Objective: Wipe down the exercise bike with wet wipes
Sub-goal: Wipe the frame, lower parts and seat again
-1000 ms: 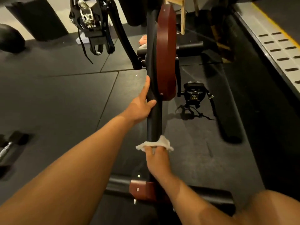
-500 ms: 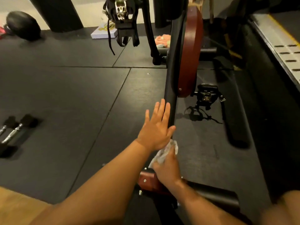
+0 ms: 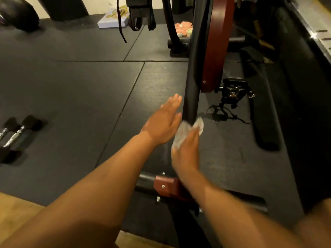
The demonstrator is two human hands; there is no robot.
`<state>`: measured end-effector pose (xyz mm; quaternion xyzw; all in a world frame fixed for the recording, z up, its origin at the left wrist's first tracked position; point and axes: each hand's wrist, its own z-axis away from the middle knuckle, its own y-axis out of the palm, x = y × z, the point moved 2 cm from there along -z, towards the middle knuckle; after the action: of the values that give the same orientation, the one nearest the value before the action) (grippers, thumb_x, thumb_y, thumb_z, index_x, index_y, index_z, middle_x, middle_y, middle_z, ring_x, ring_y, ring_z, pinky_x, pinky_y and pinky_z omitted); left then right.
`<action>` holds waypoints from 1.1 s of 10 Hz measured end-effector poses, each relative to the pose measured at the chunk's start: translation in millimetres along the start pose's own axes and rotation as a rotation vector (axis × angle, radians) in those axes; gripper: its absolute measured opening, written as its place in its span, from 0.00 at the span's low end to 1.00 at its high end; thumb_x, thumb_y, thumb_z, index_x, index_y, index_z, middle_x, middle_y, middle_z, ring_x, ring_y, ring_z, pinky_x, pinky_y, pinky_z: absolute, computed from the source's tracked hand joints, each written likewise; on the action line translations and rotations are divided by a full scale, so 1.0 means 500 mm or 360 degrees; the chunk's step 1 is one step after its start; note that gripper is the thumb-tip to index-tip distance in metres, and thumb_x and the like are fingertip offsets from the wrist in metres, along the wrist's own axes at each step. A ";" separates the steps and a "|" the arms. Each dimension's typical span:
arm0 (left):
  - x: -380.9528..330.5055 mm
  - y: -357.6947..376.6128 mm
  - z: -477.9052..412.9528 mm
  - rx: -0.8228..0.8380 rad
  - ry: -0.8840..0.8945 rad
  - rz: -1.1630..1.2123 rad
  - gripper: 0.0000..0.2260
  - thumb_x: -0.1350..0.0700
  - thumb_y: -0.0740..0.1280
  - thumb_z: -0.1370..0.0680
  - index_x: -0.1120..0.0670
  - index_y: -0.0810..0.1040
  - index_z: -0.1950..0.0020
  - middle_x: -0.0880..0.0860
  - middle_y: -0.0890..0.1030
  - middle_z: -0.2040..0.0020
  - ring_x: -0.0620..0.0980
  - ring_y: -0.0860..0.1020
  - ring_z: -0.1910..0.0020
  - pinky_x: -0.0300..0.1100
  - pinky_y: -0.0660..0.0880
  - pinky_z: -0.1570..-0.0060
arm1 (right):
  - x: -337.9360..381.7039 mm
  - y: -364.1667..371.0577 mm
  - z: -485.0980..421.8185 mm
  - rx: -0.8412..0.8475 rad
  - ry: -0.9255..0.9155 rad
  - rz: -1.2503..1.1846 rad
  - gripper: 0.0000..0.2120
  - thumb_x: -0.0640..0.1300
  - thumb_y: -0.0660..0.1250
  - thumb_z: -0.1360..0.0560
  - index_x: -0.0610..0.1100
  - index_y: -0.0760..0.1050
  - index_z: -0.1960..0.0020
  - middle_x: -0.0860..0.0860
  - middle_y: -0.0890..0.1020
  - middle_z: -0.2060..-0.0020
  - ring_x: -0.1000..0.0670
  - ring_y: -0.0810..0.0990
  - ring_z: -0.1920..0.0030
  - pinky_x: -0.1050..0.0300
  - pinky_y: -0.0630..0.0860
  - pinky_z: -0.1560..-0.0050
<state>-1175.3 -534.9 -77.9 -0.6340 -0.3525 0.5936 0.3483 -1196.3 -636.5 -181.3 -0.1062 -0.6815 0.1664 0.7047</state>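
Note:
The exercise bike's black frame tube (image 3: 192, 83) runs down the middle of the view beside its dark red flywheel cover (image 3: 217, 42). My right hand (image 3: 186, 151) holds a white wet wipe (image 3: 181, 135) wrapped around the lower part of that tube. My left hand (image 3: 163, 122) hovers with straight fingers just left of the tube, apart from it. A black pedal with straps (image 3: 232, 92) hangs right of the flywheel. The other pedal (image 3: 140, 13) is at the top. The red base bracket (image 3: 165, 185) and floor bar lie below my hands.
Black rubber floor mats (image 3: 71, 90) cover the ground. Dumbbells (image 3: 16, 135) lie at the left edge. A white packet (image 3: 112, 20) and an orange cloth (image 3: 182, 26) sit at the back. A metal step (image 3: 317, 20) runs along the upper right. Wooden floor (image 3: 16, 212) shows bottom left.
My left hand let go of the frame tube, opened flat and drifted off to its left. My right hand slid the wipe up the tube. The view shifted closer and leftward.

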 end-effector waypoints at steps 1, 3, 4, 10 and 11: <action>-0.042 0.001 -0.025 0.0010 0.0088 -0.0077 0.25 0.59 0.56 0.16 0.58 0.53 0.20 0.55 0.52 0.19 0.50 0.51 0.21 0.45 0.50 0.22 | -0.061 0.000 0.163 0.0210 0.0014 0.0060 0.41 0.58 0.56 0.31 0.49 0.47 0.22 0.49 0.60 0.25 0.45 0.61 0.26 0.52 0.59 0.29; -0.051 0.019 -0.048 -0.0128 0.0001 -0.0038 0.22 0.61 0.57 0.17 0.58 0.61 0.22 0.51 0.55 0.20 0.48 0.58 0.22 0.34 0.54 0.28 | 0.012 -0.034 -0.042 0.0112 -0.0008 0.0075 0.37 0.39 0.69 0.26 0.43 0.52 0.24 0.44 0.63 0.27 0.43 0.67 0.30 0.54 0.64 0.33; -0.053 0.007 -0.052 -0.0222 -0.0001 -0.0075 0.20 0.58 0.58 0.18 0.57 0.68 0.25 0.54 0.64 0.23 0.50 0.63 0.24 0.40 0.60 0.27 | 0.109 -0.045 -0.153 -0.0045 -0.0253 0.0238 0.27 0.40 0.64 0.22 0.35 0.57 0.27 0.38 0.66 0.30 0.40 0.69 0.32 0.58 0.64 0.38; -0.093 0.076 -0.036 -0.0127 0.0153 -0.0743 0.26 0.57 0.63 0.23 0.58 0.66 0.25 0.68 0.48 0.22 0.69 0.46 0.23 0.63 0.46 0.24 | -0.090 -0.076 0.118 0.0737 0.0123 0.0642 0.30 0.54 0.53 0.18 0.41 0.49 0.22 0.40 0.67 0.29 0.47 0.70 0.31 0.51 0.53 0.25; -0.106 0.112 -0.047 0.0036 0.0177 -0.1250 0.29 0.46 0.56 0.21 0.50 0.57 0.21 0.63 0.44 0.20 0.71 0.38 0.24 0.68 0.44 0.26 | -0.116 -0.088 0.188 0.0968 0.0154 0.0772 0.30 0.53 0.53 0.17 0.37 0.51 0.22 0.39 0.59 0.24 0.37 0.58 0.25 0.40 0.55 0.27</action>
<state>-1152.5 -609.4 -97.8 -0.4784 -0.5422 0.3837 0.5744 -1286.7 -706.4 -214.0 -0.0583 -0.5221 0.5174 0.6755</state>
